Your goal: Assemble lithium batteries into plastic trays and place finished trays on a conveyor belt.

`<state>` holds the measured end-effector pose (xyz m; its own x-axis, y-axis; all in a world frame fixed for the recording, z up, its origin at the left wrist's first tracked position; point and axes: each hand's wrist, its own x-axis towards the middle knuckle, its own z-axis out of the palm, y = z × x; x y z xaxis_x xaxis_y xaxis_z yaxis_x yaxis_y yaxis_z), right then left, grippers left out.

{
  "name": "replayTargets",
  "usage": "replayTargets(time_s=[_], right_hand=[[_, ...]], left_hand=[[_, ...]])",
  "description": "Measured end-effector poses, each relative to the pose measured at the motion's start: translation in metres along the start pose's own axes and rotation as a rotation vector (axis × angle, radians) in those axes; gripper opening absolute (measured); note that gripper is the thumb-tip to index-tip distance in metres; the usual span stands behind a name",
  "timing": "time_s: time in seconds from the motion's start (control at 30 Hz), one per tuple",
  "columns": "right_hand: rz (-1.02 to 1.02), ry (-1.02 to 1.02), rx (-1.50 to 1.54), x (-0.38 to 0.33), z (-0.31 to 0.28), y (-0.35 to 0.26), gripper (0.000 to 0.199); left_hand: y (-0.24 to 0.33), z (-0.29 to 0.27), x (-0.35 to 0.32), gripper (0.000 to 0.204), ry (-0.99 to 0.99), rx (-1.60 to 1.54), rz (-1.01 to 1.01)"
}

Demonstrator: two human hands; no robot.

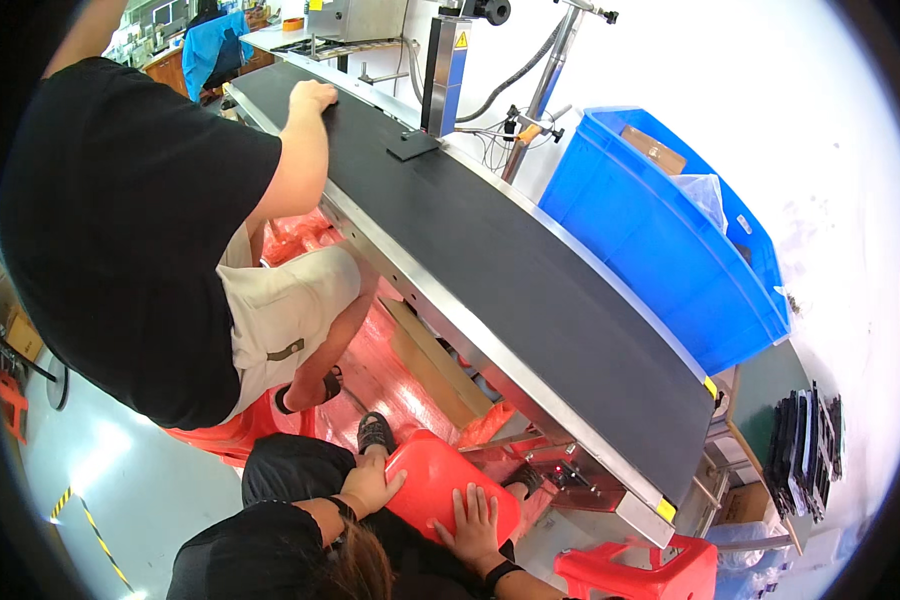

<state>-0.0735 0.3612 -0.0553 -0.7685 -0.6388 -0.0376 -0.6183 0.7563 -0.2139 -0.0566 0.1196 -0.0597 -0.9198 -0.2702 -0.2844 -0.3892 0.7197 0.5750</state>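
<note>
Hair [361,566]: brown, nearest my camera
Red plastic piece [428,475]: smooth, round-cornered
Right hand [474,530]: fingers spread on it
Left hand [372,487]: at its edge; grip, I can't tell

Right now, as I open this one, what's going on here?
The person's right hand lies with spread fingers on what looks like a red plastic stool, and the left hand is at its left side. Ahead, a seated co-worker in a black shirt has a hand at the far part of a black conveyor belt. A flat dark piece lies on that belt, and a blue bin stands beyond its right edge.
</note>
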Motion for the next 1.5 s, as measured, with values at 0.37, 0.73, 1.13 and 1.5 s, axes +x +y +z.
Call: replayTargets(time_s=[0.37, 0.73, 1.13, 1.5], right_hand=[[0.013, -0.036, -0.047, 0.011, -0.014, -0.018, 0.074], [0.066, -0.644, 0.245, 0.012, -0.096, -0.033, 0.041], [-0.028, 0.011, 0.368, 0.008, -0.313, -0.049, 0.032], [0.108, 0.154, 0.005, 0.175, -0.408, 0.012, 0.076]], left_hand=[[-0.017, -0.001, 0.001, 0.061, 0.016, -0.070, 0.007], [-0.004, 0.001, 0.000, 0.045, 0.119, -0.073, 0.143], [-0.014, 0.020, 0.009, 0.046, 0.230, 0.056, 0.150], [-0.004, 0.015, 0.005, 0.044, 0.199, 0.017, 0.067]])
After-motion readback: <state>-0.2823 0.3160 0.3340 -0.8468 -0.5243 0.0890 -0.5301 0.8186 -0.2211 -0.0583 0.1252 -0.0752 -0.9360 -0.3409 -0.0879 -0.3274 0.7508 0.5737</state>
